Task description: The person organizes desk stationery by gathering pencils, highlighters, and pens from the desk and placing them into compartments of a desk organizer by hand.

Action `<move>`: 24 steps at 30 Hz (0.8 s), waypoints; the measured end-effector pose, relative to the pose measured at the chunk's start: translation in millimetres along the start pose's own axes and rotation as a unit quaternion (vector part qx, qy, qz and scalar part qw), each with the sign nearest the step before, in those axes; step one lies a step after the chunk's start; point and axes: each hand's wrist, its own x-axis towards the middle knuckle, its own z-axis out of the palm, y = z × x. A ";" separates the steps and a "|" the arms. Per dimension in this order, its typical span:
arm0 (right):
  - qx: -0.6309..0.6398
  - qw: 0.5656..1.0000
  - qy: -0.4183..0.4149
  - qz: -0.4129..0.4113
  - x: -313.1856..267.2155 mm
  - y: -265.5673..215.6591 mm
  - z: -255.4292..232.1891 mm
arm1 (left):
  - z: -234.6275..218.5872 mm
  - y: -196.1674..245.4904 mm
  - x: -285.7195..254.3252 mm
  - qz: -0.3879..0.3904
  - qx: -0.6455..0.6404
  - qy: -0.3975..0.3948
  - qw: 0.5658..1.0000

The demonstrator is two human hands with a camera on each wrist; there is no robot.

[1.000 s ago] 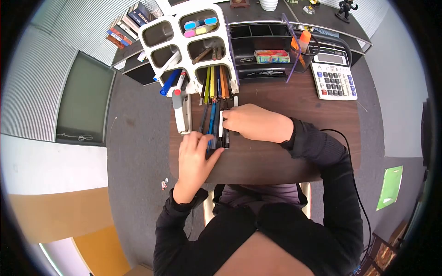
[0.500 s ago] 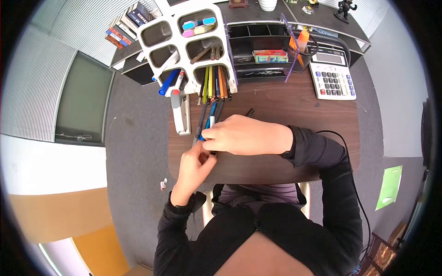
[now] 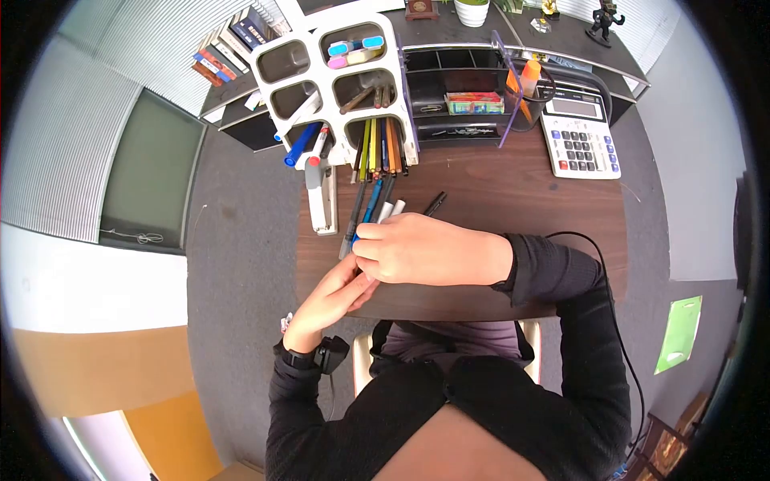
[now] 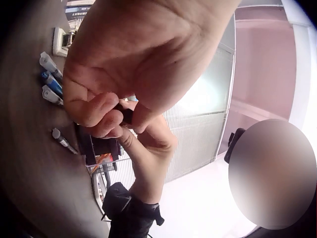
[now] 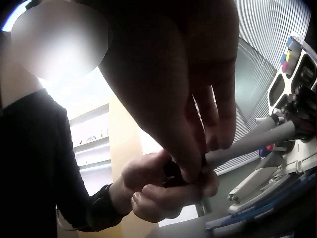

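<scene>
The right hand [image 3: 425, 248] and left hand [image 3: 333, 293] are both squeezing the bunch of pens [image 3: 370, 212] lying on the desk [image 3: 513, 200], and should be holding them together tightly.

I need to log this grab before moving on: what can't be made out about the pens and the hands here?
- Head view: the right hand covers the pens' lower ends; how many it grips is hidden.
- Head view: the left hand's fingertips are tucked beneath the right hand.
- Wrist views: a small dark thing between the fingers is too blurred to identify.
</scene>
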 end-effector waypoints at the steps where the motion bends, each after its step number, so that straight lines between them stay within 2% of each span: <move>1: -0.001 1.000 0.001 -0.001 0.3 -1.2 -0.9 | 0.0 0.6 0.4 -0.023 -0.002 -0.007 1.000; 4: -0.030 0.999 -0.019 -0.002 2.1 -4.2 -6.2 | -8.2 5.2 -1.9 -0.022 0.011 -0.023 0.999; 5: -0.057 0.998 0.020 0.007 4.2 -4.0 -8.1 | -11.9 9.9 -3.1 -0.022 0.013 -0.023 0.999; 7: -0.087 0.990 0.111 0.014 9.1 -0.8 -9.0 | -19.5 27.3 -8.0 0.033 0.062 -0.013 0.997; 8: -0.088 0.990 0.113 0.013 10.1 0.5 -13.7 | -19.6 46.3 -9.8 0.046 0.123 0.055 0.990; 9: -0.079 0.983 0.162 0.020 11.6 0.6 -22.6 | -17.9 69.8 -11.2 0.039 0.173 0.132 0.975; 10: -0.071 0.975 0.210 0.025 13.0 0.3 -32.8 | -31.4 80.0 -9.5 0.073 0.257 0.188 0.945; 11: -0.050 0.979 0.196 0.034 10.0 -0.4 -44.7 | -48.2 88.6 -1.8 0.145 0.329 0.223 0.906; 13: -0.037 0.982 0.183 0.042 5.9 -4.3 -62.1 | -68.2 121.0 12.1 0.118 0.356 0.303 0.876; 14: -0.024 0.984 0.168 0.055 3.8 -5.8 -69.3 | -88.3 128.9 26.0 0.139 0.370 0.308 0.866; 15: -0.006 0.986 0.156 0.057 1.7 -7.3 -75.0 | -94.9 141.5 39.1 0.120 0.330 0.324 0.878; 16: -0.009 0.986 0.157 0.056 -0.3 -9.0 -78.1 | -111.7 150.5 55.0 0.101 0.308 0.303 0.896; 17: -0.010 0.988 0.144 0.058 -2.4 -11.4 -80.4 | -139.4 152.0 70.1 0.079 0.284 0.248 0.923; 18: -0.012 0.990 0.131 0.060 -4.1 -13.0 -82.1 | -148.9 158.4 81.6 0.082 0.285 0.247 0.923; 20: -0.011 0.989 0.140 0.050 -6.8 -15.3 -83.5 | -157.9 169.9 99.7 -0.018 0.307 0.234 0.922; 24: 0.003 0.986 0.157 0.056 -12.8 -13.3 -85.8 | -160.8 180.2 118.3 -0.034 0.355 0.245 0.901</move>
